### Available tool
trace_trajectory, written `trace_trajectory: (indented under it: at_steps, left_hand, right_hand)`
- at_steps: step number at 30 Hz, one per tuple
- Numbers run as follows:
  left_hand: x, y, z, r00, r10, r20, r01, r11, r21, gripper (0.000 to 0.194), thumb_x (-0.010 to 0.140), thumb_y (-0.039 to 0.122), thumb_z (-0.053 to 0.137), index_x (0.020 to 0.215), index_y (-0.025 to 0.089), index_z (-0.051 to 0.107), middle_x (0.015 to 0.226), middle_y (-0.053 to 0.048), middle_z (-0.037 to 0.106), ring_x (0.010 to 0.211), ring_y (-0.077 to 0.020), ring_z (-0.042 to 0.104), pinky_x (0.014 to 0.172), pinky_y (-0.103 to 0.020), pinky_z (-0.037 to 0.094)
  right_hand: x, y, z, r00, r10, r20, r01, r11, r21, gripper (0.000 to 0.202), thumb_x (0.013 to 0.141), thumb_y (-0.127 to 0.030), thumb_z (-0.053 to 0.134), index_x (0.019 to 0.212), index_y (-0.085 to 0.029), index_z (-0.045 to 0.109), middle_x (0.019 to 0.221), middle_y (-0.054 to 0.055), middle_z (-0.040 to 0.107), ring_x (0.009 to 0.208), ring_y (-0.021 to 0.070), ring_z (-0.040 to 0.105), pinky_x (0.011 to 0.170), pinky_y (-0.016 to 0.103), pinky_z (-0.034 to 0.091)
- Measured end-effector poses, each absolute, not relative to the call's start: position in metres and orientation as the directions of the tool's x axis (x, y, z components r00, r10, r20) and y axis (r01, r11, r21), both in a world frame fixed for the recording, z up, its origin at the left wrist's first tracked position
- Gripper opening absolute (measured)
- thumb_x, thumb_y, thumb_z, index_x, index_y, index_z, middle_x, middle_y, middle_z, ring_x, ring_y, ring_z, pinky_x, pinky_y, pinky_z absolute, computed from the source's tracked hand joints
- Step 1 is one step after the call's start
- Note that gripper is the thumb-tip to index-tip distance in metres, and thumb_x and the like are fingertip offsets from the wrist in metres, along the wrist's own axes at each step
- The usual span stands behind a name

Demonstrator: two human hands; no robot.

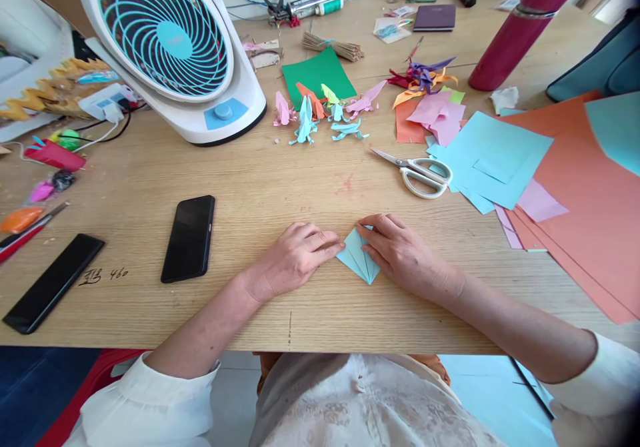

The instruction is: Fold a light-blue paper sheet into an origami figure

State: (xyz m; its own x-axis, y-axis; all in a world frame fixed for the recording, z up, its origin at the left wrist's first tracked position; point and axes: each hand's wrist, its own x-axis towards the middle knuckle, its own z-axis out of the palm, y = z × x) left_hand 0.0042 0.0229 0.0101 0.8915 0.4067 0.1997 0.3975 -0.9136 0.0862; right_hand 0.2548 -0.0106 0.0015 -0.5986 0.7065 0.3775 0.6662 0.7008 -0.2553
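Observation:
A small light-blue folded paper (359,257) lies on the table in front of me, with crease lines fanning from its lower corner. At its left corner, the thumb and fingertips of my left hand (297,257) close on the edge. My right hand (400,250) bends over the upper right side, its fingers gripping the paper there and hiding part of it. Beyond my hands lie white-handled scissors (425,175). Several folded paper figures (306,121) in blue, pink, orange and green stand farther back, some against a green sheet (320,77).
A fan (170,40) stands at the back left, with a black phone (189,239) and a dark slim case (54,283) nearer. On the right are blue sheets (520,140), large orange sheets (595,253), pink scraps (440,115) and a magenta flask (520,40).

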Motion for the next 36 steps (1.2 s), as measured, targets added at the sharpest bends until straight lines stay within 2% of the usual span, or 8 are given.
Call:
trace_trajectory:
  at_steps: [7,11,16,22,26,30,36]
  left_hand:
    - [-0.002,0.016,0.012,0.902,0.374,0.215,0.371,-0.927,0.054,0.035,0.098,0.012,0.047,0.130,0.018,0.057,0.125,-0.006,0.067,0.108,-0.0207,0.055,0.092,-0.038,0.046]
    - [-0.006,0.011,0.011,0.895,0.386,0.222,0.382,-0.922,0.064,0.035,0.097,0.011,0.047,0.130,0.017,0.057,0.127,-0.006,0.066,0.111,-0.0214,0.054,0.094,-0.039,0.046]
    - [-0.011,0.003,0.011,0.891,0.411,0.192,0.405,-0.912,0.072,0.036,0.097,0.010,0.046,0.132,0.016,0.056,0.129,-0.008,0.063,0.117,-0.0233,0.052,0.096,-0.040,0.045]
    - [-0.004,0.000,0.019,0.852,0.498,0.161,0.473,-0.864,0.171,0.033,0.095,0.009,0.048,0.122,0.020,0.062,0.124,-0.007,0.065,0.111,-0.0225,0.056,0.092,-0.040,0.047]
    - [0.017,0.004,0.025,0.742,0.657,0.134,0.601,-0.740,0.301,0.023,0.096,0.013,0.046,0.107,0.019,0.065,0.105,-0.006,0.067,0.099,-0.0201,0.060,0.087,-0.036,0.049]
    - [0.047,0.013,0.025,0.582,0.810,0.074,0.739,-0.564,0.367,0.013,0.093,0.025,0.057,0.102,0.018,0.062,0.103,-0.006,0.063,0.093,-0.0202,0.062,0.081,-0.034,0.050]
    - [0.079,0.018,0.030,0.493,0.865,-0.092,0.804,-0.413,0.429,0.017,0.081,0.027,0.071,0.085,0.018,0.058,0.094,-0.004,0.061,0.087,-0.0203,0.062,0.076,-0.032,0.048]
  right_hand:
    - [0.255,-0.010,0.000,-0.590,0.712,0.381,0.664,0.696,-0.272,0.027,0.099,-0.019,0.042,0.106,-0.009,0.066,0.107,0.018,0.061,0.098,0.0275,0.056,0.084,0.043,0.053]
    - [0.255,-0.010,0.000,-0.588,0.719,0.371,0.667,0.690,-0.282,0.028,0.098,-0.019,0.043,0.111,-0.008,0.065,0.108,0.018,0.061,0.099,0.0279,0.056,0.085,0.043,0.054]
    - [0.254,-0.010,0.002,-0.597,0.717,0.358,0.666,0.693,-0.277,0.027,0.098,-0.018,0.042,0.106,-0.007,0.066,0.105,0.018,0.061,0.097,0.0283,0.056,0.085,0.044,0.054]
    - [0.253,-0.010,0.002,-0.585,0.733,0.347,0.671,0.678,-0.300,0.026,0.098,-0.018,0.043,0.104,-0.009,0.067,0.106,0.018,0.061,0.099,0.0285,0.055,0.087,0.045,0.053]
    - [0.252,-0.011,0.001,-0.572,0.753,0.325,0.684,0.657,-0.318,0.023,0.097,-0.017,0.046,0.104,-0.009,0.066,0.107,0.018,0.061,0.099,0.0284,0.055,0.088,0.044,0.051]
    - [0.255,-0.012,0.000,-0.505,0.811,0.295,0.727,0.584,-0.361,0.023,0.095,-0.020,0.051,0.112,-0.010,0.064,0.109,0.017,0.059,0.100,0.0289,0.054,0.090,0.046,0.049]
    - [0.263,-0.011,-0.005,-0.422,0.845,0.328,0.713,0.533,-0.455,0.029,0.092,-0.018,0.055,0.121,-0.014,0.058,0.109,0.014,0.059,0.102,0.0283,0.054,0.093,0.044,0.047]
